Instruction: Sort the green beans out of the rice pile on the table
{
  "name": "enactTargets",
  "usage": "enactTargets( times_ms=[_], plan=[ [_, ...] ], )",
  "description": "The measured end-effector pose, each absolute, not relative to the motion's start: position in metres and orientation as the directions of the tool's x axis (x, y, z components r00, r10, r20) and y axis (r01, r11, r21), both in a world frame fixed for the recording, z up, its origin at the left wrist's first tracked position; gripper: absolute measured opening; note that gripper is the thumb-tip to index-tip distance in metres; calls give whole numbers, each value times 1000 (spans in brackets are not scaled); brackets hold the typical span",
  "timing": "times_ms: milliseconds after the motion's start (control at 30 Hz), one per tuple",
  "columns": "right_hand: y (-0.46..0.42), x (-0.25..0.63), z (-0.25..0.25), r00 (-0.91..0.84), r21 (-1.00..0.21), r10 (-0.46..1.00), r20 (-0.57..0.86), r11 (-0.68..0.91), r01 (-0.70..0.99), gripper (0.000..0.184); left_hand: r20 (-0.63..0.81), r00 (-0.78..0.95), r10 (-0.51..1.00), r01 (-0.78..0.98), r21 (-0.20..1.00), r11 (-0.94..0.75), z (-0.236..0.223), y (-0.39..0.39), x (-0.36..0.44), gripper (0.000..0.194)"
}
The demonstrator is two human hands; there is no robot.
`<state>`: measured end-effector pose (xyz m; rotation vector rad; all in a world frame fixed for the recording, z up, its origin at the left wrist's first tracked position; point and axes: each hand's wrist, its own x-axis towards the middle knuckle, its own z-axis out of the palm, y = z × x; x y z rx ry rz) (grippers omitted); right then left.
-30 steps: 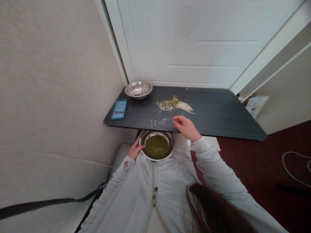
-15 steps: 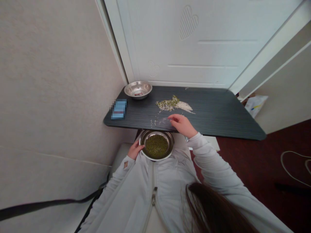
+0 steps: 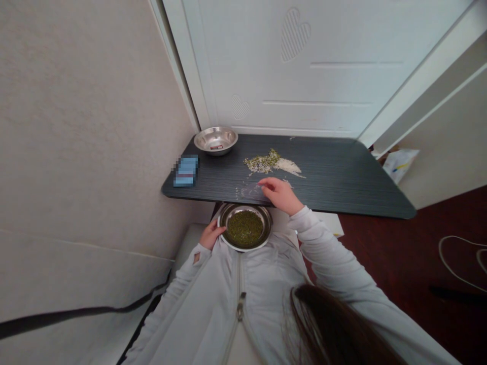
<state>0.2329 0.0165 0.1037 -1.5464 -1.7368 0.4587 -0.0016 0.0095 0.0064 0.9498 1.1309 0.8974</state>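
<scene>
On my lap rests a metal bowl [image 3: 268,234] with many small green beans [image 3: 245,228] in it, pale specks among them. My left hand [image 3: 212,235] grips the bowl's left rim, thumb over the edge. Above the table's near edge, my right hand [image 3: 280,195] is bent with thumb and index fingertips close together; anything between them is too small to make out. Loose white grains [image 3: 249,190] lie just left of those fingertips. Farther back is a mixed pile of green beans and white grains [image 3: 262,163], touching a heap of white grains [image 3: 288,166].
The dark table [image 3: 342,175] stands against a white door [image 3: 323,83]. On its left side are a second metal bowl [image 3: 228,144] with a small label inside and a blurred-out blue phone-like object [image 3: 186,171]. A pale cable [image 3: 452,268] lies on the floor at right.
My right hand has shifted slightly left along the table, and some loose white grains near its fingertips have moved left too. My left hand and the bowl have stayed put.
</scene>
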Motion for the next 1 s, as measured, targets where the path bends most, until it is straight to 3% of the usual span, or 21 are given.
enactTargets(
  times_ms=[567,867,1000],
  plan=[
    [14,235,99,-62,-732,970,234,218,646,22,-301,203,932,-130,935,330,0,11,-2,38],
    [11,225,93,83,-855,981,177,111,507,22,-310,194,931,-117,935,335,4,10,-1,38],
    [6,205,88,61,-832,978,201,137,537,20,-319,188,929,-95,936,340,7,10,0,37]
  ],
)
